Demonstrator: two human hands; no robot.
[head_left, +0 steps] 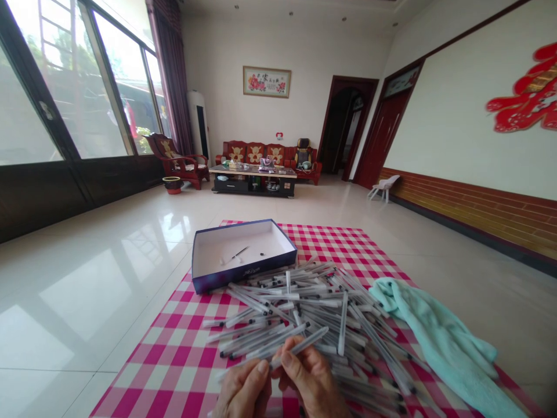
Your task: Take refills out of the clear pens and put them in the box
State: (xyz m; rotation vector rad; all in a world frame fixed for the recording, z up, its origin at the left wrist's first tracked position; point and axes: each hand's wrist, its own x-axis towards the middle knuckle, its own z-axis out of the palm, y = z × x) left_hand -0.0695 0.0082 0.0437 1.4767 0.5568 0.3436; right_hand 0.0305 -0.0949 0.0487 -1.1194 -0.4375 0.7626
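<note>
A translucent gel pen (314, 338) slants up to the right between my hands. My right hand (307, 371) grips its barrel, thumb pressed on top. My left hand (248, 386) is closed at the pen's lower left end, thumb and fingers pinched together; the tip there is mostly hidden. Just beyond and around the hands spreads a loose heap of similar pens (322, 307), with clear barrels and black ends, lying in many directions.
Behind the pens stands a shallow dark-blue box (243, 271) with a white inside, holding a thin dark refill (240, 253) and small bits. A mint-green cloth (435, 334) lies at right. Everything rests on a pink-and-white checked tablecloth (152, 371). A coffee table (252, 184) stands far back.
</note>
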